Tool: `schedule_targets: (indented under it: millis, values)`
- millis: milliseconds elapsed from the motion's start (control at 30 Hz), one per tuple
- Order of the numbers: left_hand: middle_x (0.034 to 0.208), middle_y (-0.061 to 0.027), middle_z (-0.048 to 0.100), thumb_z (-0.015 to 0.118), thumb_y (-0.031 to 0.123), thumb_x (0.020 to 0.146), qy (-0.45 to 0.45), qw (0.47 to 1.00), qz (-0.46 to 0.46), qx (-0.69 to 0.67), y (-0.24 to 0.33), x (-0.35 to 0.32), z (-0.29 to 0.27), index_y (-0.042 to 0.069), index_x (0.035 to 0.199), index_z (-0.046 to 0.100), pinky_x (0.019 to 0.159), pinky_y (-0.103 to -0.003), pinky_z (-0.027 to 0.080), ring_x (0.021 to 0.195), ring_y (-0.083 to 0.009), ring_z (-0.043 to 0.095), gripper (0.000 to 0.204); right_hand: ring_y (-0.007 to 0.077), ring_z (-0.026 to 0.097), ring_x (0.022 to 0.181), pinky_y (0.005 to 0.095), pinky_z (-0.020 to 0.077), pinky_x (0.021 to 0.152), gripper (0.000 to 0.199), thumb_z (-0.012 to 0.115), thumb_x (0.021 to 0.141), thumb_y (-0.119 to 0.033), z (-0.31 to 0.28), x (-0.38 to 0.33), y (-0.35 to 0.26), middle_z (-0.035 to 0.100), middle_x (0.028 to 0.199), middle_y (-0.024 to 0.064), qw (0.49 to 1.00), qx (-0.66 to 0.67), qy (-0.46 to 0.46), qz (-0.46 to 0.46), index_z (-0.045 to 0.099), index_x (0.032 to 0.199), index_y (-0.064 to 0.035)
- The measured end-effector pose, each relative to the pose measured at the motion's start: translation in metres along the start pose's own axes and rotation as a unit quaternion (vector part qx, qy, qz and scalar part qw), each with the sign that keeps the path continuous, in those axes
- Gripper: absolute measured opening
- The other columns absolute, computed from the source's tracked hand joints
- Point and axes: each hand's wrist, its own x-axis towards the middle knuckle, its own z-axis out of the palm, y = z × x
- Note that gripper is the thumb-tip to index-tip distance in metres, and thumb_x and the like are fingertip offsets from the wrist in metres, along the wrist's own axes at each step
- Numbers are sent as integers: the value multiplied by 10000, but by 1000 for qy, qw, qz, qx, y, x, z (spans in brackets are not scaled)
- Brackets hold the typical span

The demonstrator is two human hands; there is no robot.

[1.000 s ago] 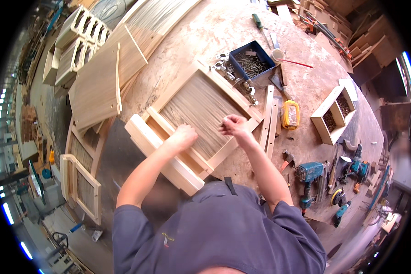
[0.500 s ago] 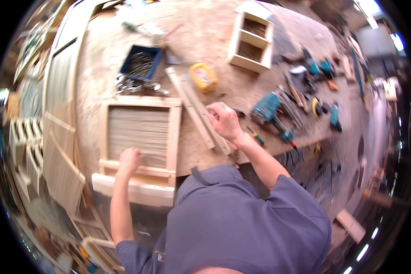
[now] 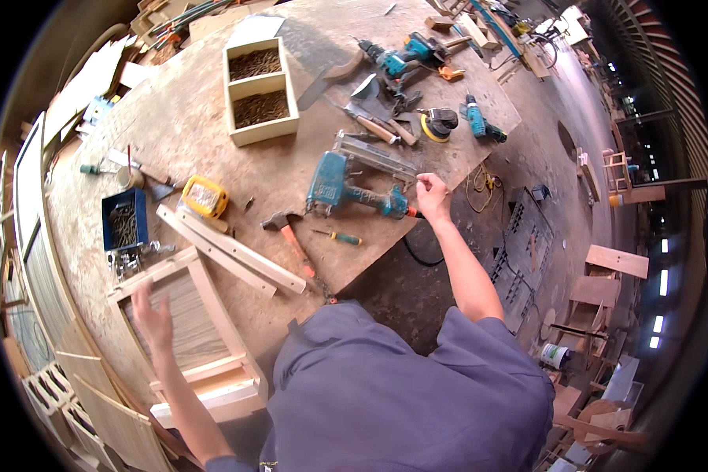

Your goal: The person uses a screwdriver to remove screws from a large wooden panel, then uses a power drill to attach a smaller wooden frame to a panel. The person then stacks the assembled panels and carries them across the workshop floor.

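Observation:
My left hand (image 3: 154,315), a little smeared, is over the left side of a pale wooden frame (image 3: 216,303) with a grey wood-grain panel; its fingers are apart and nothing is in them. My right hand (image 3: 433,195) is beside the handle end of a teal nail gun (image 3: 328,181) lying on its side at the table edge. Its fingers are curled closed, and what they hold, if anything, is hidden. Between the hands lie two pale wood strips (image 3: 230,250), a hammer with an orange handle (image 3: 297,250) and a green-handled screwdriver (image 3: 344,237).
A blue bin of screws (image 3: 124,222) and a yellow tub (image 3: 205,197) stand beyond the frame. Farther off are a two-compartment wooden box (image 3: 261,86), cordless drills (image 3: 385,59) and a sander (image 3: 439,124). Boards (image 3: 110,393) lean at the left.
The view has swung right. My right hand has moved from beside the strips to the nail gun's handle end. My left hand has left the frame's lower rail and its fingers have spread.

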Motion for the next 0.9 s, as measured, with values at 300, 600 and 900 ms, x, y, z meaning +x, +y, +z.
schedule_targets:
  millis: [300,600,900]
  values:
    - [1281,-206,578,811,239,762,200,921,-239,235,-55,-235,-14,-3,1271,575,1046,-483,416,1196,-387,531,610,313,657,985,414,521,865,278,649,883,-269,34,51,62,687,1059,145,992,-106,-47,-39,680,1106,-106]
    - [1442,-388,311,865,514,646,276,765,-582,14,-16,-255,22,-131,1443,203,1115,-468,346,1404,-460,283,1220,248,664,885,358,537,797,368,657,901,-153,38,22,30,656,1039,160,987,-91,-64,-119,602,1228,7]
    - [1519,-404,169,818,354,652,188,765,-614,47,-21,-259,9,225,1554,205,1109,-514,364,1371,-525,342,1099,240,662,920,339,559,777,373,635,887,-50,3,16,20,598,1135,156,968,-49,-86,-230,585,1255,-12]
